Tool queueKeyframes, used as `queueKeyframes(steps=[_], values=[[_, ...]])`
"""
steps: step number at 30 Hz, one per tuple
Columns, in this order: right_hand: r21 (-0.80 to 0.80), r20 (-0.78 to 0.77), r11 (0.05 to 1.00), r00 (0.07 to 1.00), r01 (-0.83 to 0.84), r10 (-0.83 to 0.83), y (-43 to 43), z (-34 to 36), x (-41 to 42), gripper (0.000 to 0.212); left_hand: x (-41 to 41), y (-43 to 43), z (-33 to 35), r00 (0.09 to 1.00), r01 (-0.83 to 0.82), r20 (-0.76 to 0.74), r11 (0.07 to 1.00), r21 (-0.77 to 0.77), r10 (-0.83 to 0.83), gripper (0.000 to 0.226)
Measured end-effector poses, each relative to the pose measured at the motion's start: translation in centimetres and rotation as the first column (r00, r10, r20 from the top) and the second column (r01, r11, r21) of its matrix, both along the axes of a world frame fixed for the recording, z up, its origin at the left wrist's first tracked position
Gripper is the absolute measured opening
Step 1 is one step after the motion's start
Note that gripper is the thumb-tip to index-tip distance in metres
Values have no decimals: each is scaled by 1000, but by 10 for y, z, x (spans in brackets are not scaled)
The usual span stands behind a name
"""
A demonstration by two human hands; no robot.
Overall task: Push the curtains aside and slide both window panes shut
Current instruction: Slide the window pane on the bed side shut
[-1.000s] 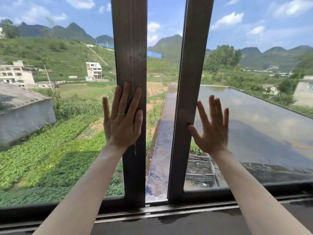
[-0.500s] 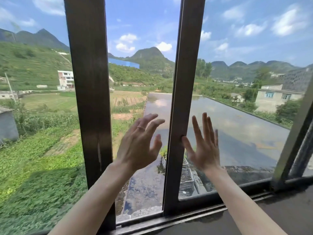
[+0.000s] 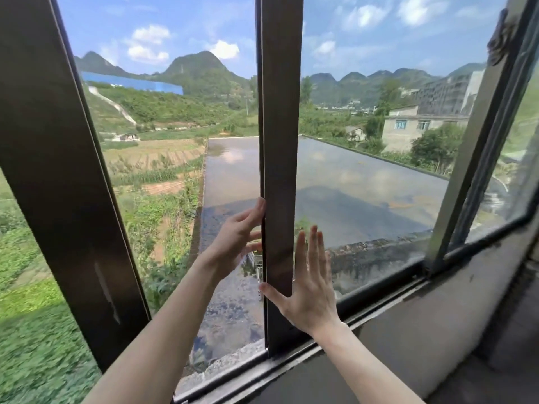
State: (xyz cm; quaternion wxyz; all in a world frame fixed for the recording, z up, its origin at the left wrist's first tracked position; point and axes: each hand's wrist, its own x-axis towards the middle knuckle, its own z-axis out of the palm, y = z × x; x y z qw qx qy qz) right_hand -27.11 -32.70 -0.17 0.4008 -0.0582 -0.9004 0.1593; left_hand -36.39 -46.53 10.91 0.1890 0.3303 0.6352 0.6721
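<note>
The right pane [image 3: 364, 193] stood partway along its track [image 3: 294, 361], with a wide gap of open air between its dark upright [image 3: 281, 141] and the upright of the left pane [image 3: 58, 185]. No curtains showed in view.

The left hand [image 3: 236, 237] reached through that gap. Its grip was hooked on the right pane's upright, with fingertips curled round the left edge. The right hand [image 3: 309, 287] lay flat against the same pane, fingers spread and straight on the glass and thumb stretched across the foot of the upright. It pinched nothing.

The main danger was probably to the left hand's fingers. They were wrapped over the edge that would meet the other pane, so a quick slide left could trap them between the two uprights unless they let go in time.

The right hand had only friction on smooth glass. If it slipped, the push would be lost and the palm would skid toward the edge. Both hands were low on the upright, so an uneven shove might tilt the pane and jam it in the track. The gap opened over a drop, and leaning into the push could also carry the arms out through it.
</note>
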Motion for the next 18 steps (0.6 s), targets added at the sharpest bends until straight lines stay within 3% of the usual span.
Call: queueKeyframes(steps=[5,9,13,18], values=[[-15,20,999,999,28,-28,-6,6,8,117,-2,26,-19,976,134,161,985,108,-150,90],[-55,15,996,998,67,-67,-8,12,13,118,-5,44,-25,930,252,230,954,163,-285,85],[-76,57,992,993,106,-102,6,18,19,117,-23,54,-23,899,358,211,922,150,-383,89],[-111,103,981,984,158,-147,38,19,20,116,-29,83,-18,903,400,141,914,63,-405,65]])
